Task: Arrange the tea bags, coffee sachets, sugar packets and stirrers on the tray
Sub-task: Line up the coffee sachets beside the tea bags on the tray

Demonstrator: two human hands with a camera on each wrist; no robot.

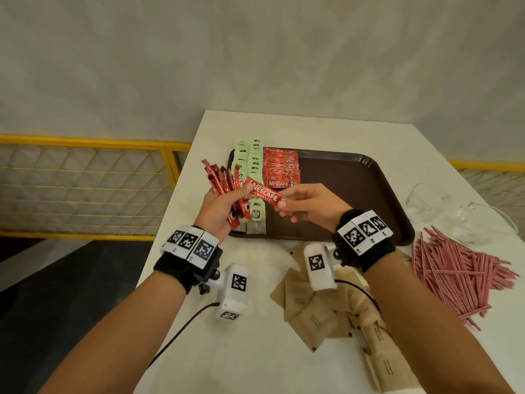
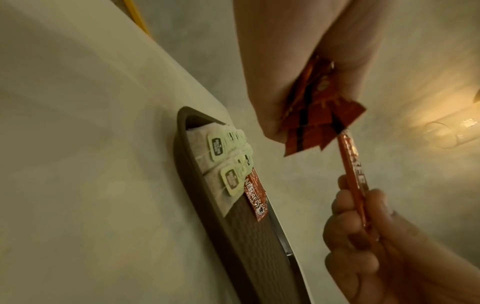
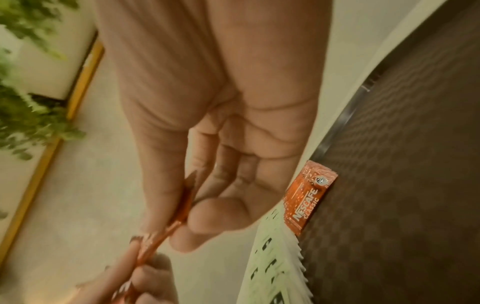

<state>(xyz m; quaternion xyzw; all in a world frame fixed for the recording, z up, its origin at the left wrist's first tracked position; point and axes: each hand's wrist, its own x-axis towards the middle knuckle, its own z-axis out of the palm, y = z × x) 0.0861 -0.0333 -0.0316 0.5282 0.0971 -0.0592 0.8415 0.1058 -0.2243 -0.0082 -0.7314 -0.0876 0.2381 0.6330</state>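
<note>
My left hand (image 1: 224, 206) grips a fanned bunch of red coffee sachets (image 1: 220, 183) above the tray's left edge. My right hand (image 1: 301, 204) pinches the near end of one red coffee sachet (image 1: 265, 194), whose other end lies under my left thumb. On the brown tray (image 1: 355, 194), two rows of green-tagged tea bags (image 1: 250, 163) lie at the left, with a stack of coffee sachets (image 1: 281, 169) beside them. In the left wrist view the bunch (image 2: 319, 115) fans out of my fist and the single sachet (image 2: 353, 174) runs down to the right hand (image 2: 363, 226).
Brown sugar packets (image 1: 326, 305) lie scattered on the white table (image 1: 255, 351) near me. A heap of pink stirrers (image 1: 454, 271) sits at the right, with clear glasses (image 1: 460, 217) behind it. A yellow railing (image 1: 85, 189) runs left of the table.
</note>
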